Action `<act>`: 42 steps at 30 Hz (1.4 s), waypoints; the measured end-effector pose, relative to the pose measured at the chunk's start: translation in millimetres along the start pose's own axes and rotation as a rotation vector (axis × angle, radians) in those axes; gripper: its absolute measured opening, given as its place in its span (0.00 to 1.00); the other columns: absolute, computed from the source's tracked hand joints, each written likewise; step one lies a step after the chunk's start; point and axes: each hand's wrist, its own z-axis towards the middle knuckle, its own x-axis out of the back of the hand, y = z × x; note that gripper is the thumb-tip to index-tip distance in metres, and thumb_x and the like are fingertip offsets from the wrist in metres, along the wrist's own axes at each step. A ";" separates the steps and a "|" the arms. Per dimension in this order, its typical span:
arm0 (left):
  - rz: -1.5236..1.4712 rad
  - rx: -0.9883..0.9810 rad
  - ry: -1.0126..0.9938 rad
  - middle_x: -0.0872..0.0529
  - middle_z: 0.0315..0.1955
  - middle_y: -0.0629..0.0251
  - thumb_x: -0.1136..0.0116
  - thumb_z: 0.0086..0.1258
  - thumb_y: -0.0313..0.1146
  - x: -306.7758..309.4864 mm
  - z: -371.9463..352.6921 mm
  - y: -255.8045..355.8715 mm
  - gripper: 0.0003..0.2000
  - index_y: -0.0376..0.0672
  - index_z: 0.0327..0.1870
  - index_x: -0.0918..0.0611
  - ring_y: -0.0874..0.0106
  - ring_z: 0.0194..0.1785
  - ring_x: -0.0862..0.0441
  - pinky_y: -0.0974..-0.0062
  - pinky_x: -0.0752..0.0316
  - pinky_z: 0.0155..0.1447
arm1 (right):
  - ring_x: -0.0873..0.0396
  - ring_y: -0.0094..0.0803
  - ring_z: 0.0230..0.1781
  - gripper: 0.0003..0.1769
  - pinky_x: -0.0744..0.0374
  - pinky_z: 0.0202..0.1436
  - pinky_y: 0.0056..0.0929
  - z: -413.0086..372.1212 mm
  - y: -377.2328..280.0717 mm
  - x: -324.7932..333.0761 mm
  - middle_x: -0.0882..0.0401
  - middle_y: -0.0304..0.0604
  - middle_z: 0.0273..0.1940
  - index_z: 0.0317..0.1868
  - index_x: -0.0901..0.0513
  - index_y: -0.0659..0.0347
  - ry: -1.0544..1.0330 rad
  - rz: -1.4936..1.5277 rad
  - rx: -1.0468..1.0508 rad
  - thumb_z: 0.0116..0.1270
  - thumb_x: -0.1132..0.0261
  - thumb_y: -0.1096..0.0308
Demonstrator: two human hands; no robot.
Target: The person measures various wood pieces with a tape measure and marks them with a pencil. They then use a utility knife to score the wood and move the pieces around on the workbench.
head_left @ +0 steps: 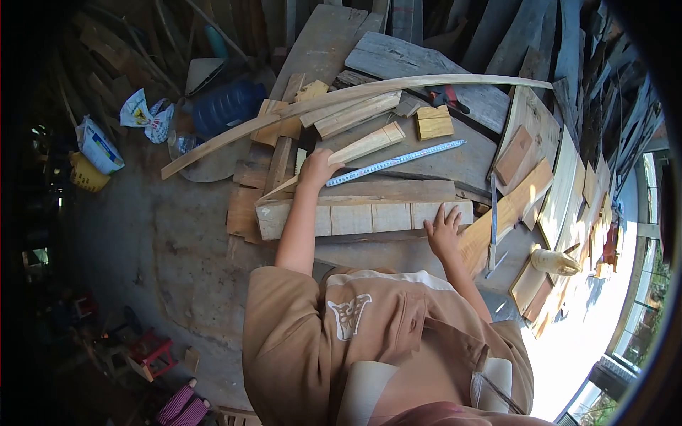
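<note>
My left hand is closed around the near end of a short pale wood strip, which points up and right. Just beside that hand a white-and-blue measuring tape blade lies stretched out; its case is not visible. My right hand rests with fingers spread on the right end of a long wooden block. Several dark lines cross the block's pale face. My left forearm covers part of its left end.
A long curved strip arches over scrap boards. Red-handled pliers and a yellowish wood block lie behind the tape. A try square stands right. A blue water jug is back left, a red stool lower left.
</note>
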 end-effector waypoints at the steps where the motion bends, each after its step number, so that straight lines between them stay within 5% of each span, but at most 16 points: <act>1: 0.023 0.006 -0.004 0.21 0.34 0.53 0.37 0.52 0.43 4.7 -0.1 4.1 0.17 0.37 0.34 0.21 0.56 0.40 0.23 0.66 0.28 0.42 | 0.60 0.59 0.68 0.38 0.51 0.60 0.66 0.5 -4.2 7.6 0.60 0.61 0.67 0.67 0.49 0.57 -0.001 0.006 -0.006 0.62 0.48 0.47; 5: -0.074 -0.035 0.126 0.21 0.33 0.50 0.39 0.56 0.41 7.4 -12.1 -2.8 0.17 0.34 0.35 0.21 0.56 0.38 0.23 0.67 0.29 0.40 | 0.55 0.47 0.69 0.35 0.57 0.59 0.71 20.3 -14.9 20.3 0.55 0.53 0.67 0.64 0.43 0.57 0.047 -0.079 0.063 0.61 0.47 0.48; 13: -0.015 0.017 0.121 0.21 0.34 0.52 0.39 0.55 0.42 43.0 -46.7 -17.1 0.17 0.37 0.37 0.21 0.55 0.39 0.23 0.65 0.28 0.42 | 0.49 0.38 0.68 0.26 0.38 0.60 0.49 120.5 -64.6 15.9 0.49 0.48 0.66 0.60 0.36 0.56 0.121 -0.172 0.647 0.60 0.48 0.67; 16: 0.058 0.042 0.098 0.21 0.34 0.53 0.38 0.54 0.42 52.1 -53.4 -23.7 0.17 0.37 0.36 0.21 0.55 0.39 0.23 0.65 0.28 0.42 | 0.48 0.38 0.68 0.26 0.38 0.60 0.49 137.2 -88.4 16.2 0.48 0.48 0.66 0.61 0.36 0.55 -0.012 -0.128 0.680 0.59 0.49 0.70; 23: -0.027 0.073 0.109 0.21 0.32 0.52 0.38 0.54 0.39 52.4 -66.9 -29.5 0.15 0.36 0.36 0.20 0.57 0.38 0.23 0.68 0.29 0.42 | 0.37 0.37 0.61 0.24 0.36 0.58 0.48 143.8 -120.6 -6.1 0.36 0.50 0.59 0.59 0.35 0.60 0.051 -0.384 0.772 0.60 0.51 0.69; 28: -0.071 0.067 0.115 0.21 0.33 0.52 0.37 0.54 0.39 53.5 -69.2 -25.6 0.15 0.36 0.37 0.20 0.57 0.38 0.22 0.68 0.29 0.42 | 0.23 0.35 0.42 0.21 0.39 0.60 0.49 136.4 -130.3 -10.8 0.23 0.48 0.39 0.54 0.31 0.66 0.173 -0.556 0.814 0.59 0.50 0.71; 37: -0.110 0.019 0.200 0.20 0.34 0.54 0.37 0.53 0.40 53.9 -73.9 -19.9 0.16 0.37 0.37 0.21 0.57 0.39 0.23 0.68 0.29 0.43 | 0.20 0.35 0.32 0.19 0.45 0.63 0.54 128.7 -84.6 32.9 0.21 0.41 0.31 0.52 0.30 0.63 0.191 -0.448 1.014 0.61 0.53 0.72; 42: -0.071 -0.002 0.143 0.21 0.34 0.55 0.37 0.53 0.41 49.4 -62.1 -7.4 0.17 0.37 0.37 0.21 0.57 0.39 0.23 0.68 0.28 0.43 | 0.21 0.35 0.35 0.19 0.46 0.65 0.50 79.1 -38.7 44.5 0.22 0.41 0.32 0.53 0.30 0.61 0.115 -0.345 0.974 0.60 0.52 0.73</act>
